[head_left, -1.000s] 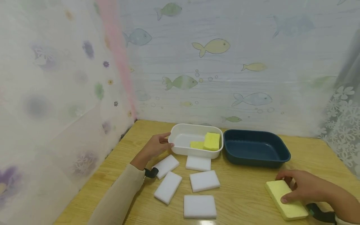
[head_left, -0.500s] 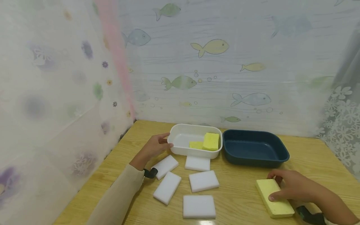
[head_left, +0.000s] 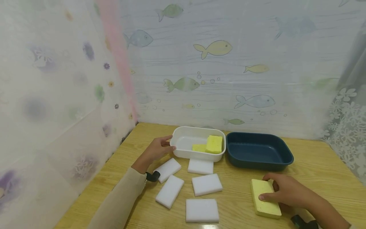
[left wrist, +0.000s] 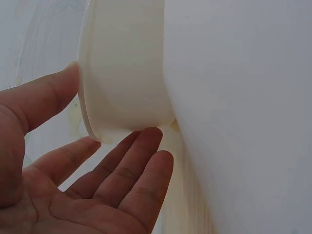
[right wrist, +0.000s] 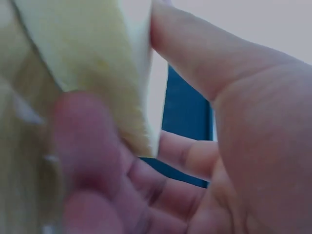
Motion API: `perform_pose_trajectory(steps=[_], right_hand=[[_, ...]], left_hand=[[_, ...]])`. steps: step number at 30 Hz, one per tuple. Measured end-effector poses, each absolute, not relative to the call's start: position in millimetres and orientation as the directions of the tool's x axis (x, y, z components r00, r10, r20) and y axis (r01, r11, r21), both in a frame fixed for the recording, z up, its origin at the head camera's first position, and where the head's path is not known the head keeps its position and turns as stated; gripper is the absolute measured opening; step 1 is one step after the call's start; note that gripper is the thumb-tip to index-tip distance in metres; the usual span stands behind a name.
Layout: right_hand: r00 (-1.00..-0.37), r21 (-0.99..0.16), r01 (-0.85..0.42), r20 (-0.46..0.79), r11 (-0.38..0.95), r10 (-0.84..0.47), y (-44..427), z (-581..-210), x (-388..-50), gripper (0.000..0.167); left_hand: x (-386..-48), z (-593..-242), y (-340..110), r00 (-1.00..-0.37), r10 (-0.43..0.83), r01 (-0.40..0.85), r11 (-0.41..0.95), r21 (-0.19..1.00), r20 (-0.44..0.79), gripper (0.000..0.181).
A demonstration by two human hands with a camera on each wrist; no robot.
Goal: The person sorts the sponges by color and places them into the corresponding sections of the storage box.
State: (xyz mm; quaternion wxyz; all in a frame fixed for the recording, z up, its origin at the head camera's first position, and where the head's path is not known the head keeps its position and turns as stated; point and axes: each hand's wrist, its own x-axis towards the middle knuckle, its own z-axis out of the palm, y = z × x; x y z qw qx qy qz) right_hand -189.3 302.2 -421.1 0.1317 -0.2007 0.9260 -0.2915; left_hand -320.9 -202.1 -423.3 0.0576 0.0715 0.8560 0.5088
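Observation:
My left hand point(head_left: 157, 149) holds the left end of a white plastic tub point(head_left: 183, 155). In the left wrist view its thumb point(left wrist: 63, 87) and forefinger touch the tub's rim, while the other fingers extend beneath. A smaller yellow sponge point(head_left: 214, 144) leans on another yellow sponge point(head_left: 198, 147) inside the tub. At the right, my right hand point(head_left: 291, 190) grips a long pale-yellow sponge point(head_left: 266, 202) between thumb and fingers; the right wrist view shows this sponge point(right wrist: 92, 53) close up. Whether it touches the table is hard to tell.
Several white sponges point(head_left: 202, 210) lie flat on the wooden table point(head_left: 237, 197) in front of the tub. A dark blue tub point(head_left: 257, 165) stands right beside the white one. A fish-printed curtain point(head_left: 200, 70) hangs behind the table.
My right hand has moved left with the long yellow sponge, which has turned more upright in the head view. The left hand and the white tub stay put.

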Motion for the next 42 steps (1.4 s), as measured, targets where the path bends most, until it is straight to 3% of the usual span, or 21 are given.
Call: perform_pose_trajectory(steps=[16, 19, 24, 29, 42], right_hand=[[-0.937, -0.563, -0.286, -0.007, 0.776, -0.35, 265, -429, -188, 0.079], [-0.922, -0.595, -0.303, -0.016, 0.745, -0.387, 267, -430, -187, 0.084], [-0.856, -0.746, -0.304, -0.059, 0.593, -0.514, 273, -429, -185, 0.106], [-0.814, -0.772, -0.328, -0.062, 0.545, -0.578, 273, -429, -185, 0.119], [-0.788, -0.731, -0.424, 0.008, 0.534, -0.615, 269, -425, -184, 0.11]], left_hand=[[-317, -419, -201, -0.981, 0.194, 0.077, 0.461, 0.884, -0.015, 0.073], [-318, -419, -200, -0.981, 0.192, 0.072, 0.456, 0.887, -0.02, 0.073], [-319, -421, -200, -0.981, 0.191, 0.075, 0.457, 0.886, -0.016, 0.073], [-319, -423, -203, -0.982, 0.191, 0.075, 0.456, 0.887, -0.015, 0.074], [-319, -423, -203, -0.98, 0.201, 0.086, 0.451, 0.888, -0.007, 0.075]])
